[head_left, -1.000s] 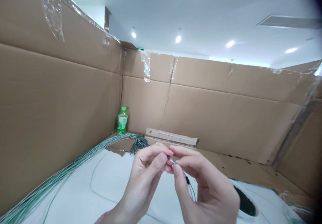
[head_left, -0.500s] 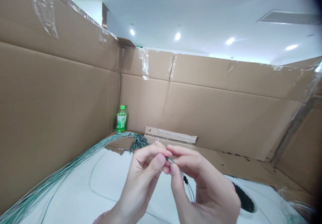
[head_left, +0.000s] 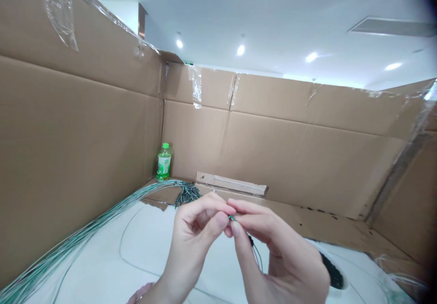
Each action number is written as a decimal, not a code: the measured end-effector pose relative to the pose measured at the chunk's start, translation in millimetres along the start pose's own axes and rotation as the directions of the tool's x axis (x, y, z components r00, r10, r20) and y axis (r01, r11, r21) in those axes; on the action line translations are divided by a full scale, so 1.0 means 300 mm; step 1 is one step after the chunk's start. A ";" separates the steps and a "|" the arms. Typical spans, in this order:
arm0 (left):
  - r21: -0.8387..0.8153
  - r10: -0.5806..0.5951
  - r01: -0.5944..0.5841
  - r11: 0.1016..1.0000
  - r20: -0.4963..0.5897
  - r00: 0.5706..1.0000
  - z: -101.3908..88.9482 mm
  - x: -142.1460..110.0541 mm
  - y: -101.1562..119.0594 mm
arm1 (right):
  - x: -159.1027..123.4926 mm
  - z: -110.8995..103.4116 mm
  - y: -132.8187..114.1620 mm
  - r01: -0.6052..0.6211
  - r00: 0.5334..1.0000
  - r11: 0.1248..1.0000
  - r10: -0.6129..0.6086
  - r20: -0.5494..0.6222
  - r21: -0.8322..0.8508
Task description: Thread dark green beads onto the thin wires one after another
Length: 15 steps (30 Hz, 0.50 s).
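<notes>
Between the fingertips of both hands, just above the white surface, is a short green piece of thin wire point(head_left: 232, 218). My left hand point(head_left: 194, 240) pinches it from the left with thumb and forefinger, and my right hand point(head_left: 283, 249) pinches it from the right. Most of its end is hidden by the fingers. Below my right forefinger, a small black knot-like piece point(head_left: 251, 241) and dark thin strands point(head_left: 258, 257) hang down, partly covered by the right thumb.
A long bundle of green and white wires point(head_left: 99, 226) runs along the left cardboard wall point(head_left: 75, 149) to a dark tangled end point(head_left: 187, 194). A green bottle point(head_left: 164, 165) stands in the corner. Right of my hand lies a black bundle point(head_left: 332, 272) on the white surface point(head_left: 153, 235).
Both hands stay together in nearly the same place, with small finger shifts. Green now shows between the fingertips where a dark tip and pale bit showed. The black knot-like piece is more covered.
</notes>
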<state>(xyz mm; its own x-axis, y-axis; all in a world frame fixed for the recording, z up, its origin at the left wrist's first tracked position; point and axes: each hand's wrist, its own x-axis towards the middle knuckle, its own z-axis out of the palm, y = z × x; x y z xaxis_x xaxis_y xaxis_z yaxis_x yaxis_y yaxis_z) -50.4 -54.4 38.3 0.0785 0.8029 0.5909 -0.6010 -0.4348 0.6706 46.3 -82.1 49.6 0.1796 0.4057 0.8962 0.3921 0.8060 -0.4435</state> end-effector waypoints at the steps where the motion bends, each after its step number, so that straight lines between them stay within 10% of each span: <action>1: 0.037 0.034 -0.034 0.999 -0.005 0.999 -0.005 0.001 -0.001 | 0.000 -0.001 0.001 -0.005 1.000 1.000 0.005 0.003 0.003; 15: 0.168 0.127 -0.121 0.978 -0.025 0.992 -0.033 0.009 0.013 | 0.015 -0.025 0.029 0.030 0.997 0.999 -0.031 0.065 0.019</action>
<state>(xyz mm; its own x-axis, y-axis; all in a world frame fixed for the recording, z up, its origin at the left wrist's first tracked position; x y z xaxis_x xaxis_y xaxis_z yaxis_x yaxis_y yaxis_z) -60.3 -49.9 38.1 -0.0182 0.7511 0.6599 -0.4642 -0.5909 0.6598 57.5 -76.4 49.8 0.1081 0.4077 0.9067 0.3797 0.8259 -0.4167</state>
